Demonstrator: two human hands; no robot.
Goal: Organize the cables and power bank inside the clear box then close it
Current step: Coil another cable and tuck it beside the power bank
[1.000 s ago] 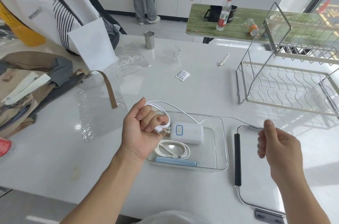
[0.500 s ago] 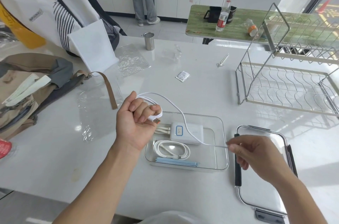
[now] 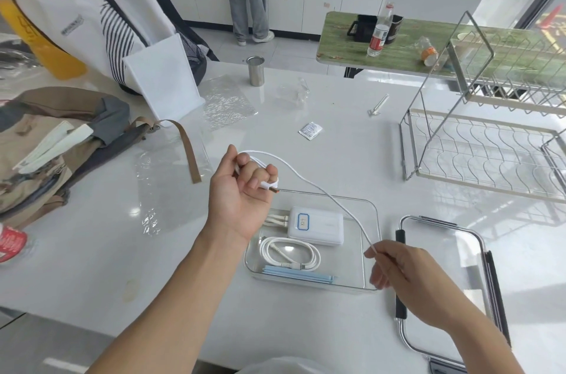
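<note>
The left hand [image 3: 242, 189] grips coils of the cable [image 3: 321, 191], fingers curled round them — its plug juts toward the box [image 3: 372, 214]. The right hand [image 3: 407, 275] pinches the free end over the box's right edge, so the slack slopes down from left to right. The power bank [image 3: 318, 225] and another cable [image 3: 289, 252] lie inside, the lid [image 3: 441, 251] just right on the counter [image 3: 337, 143].

Both forearms are bare and reach out over the near edge of the worktop [image 3: 337, 134]. The left hand [image 3: 242, 189] is raised, palm turned up toward the person, fingers curled into a loose fist with loops of a white cable [image 3: 309, 180] wound round them; the thumb stands up at the far side. The right hand [image 3: 407, 272] sits lower and nearer the worktop's right side, back of the hand up, thumb and forefinger pinching the same cable's free end, the other fingers curled beneath.
</note>
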